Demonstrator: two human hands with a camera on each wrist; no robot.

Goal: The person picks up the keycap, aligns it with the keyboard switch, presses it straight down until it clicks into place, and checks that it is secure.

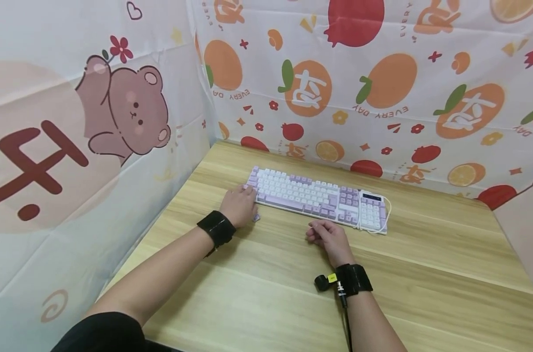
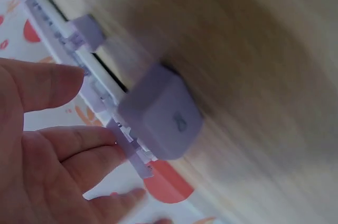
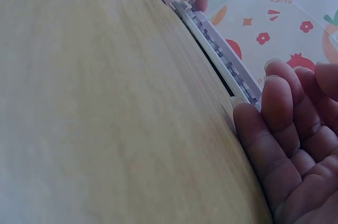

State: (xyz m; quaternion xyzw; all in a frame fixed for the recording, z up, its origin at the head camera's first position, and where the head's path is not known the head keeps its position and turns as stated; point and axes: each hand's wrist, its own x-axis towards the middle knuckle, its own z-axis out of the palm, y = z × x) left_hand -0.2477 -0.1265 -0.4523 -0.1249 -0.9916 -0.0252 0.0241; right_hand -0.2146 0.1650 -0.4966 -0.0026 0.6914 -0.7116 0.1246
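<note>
A white and purple keyboard (image 1: 297, 193) lies on the wooden table. My left hand (image 1: 239, 206) is at its left end, with the fingertips touching purple keys there; in the left wrist view the thumb stands apart from the fingers. Close by on the table is a loose purple keycap (image 2: 163, 113) with a dark mark, and a second purple keycap (image 2: 87, 33) lies against the keyboard's edge. Near the keyboard's front edge, my right hand (image 1: 330, 239) rests on the table, its fingers loosely curled around nothing.
A white cable (image 1: 387, 215) loops over the keyboard's number-pad end. Fruit-printed cloth (image 1: 350, 88) hangs behind the table (image 1: 425, 274), and a cloth with a bear (image 1: 139, 112) hangs along the left side. Each wrist wears a black strap (image 1: 216, 228).
</note>
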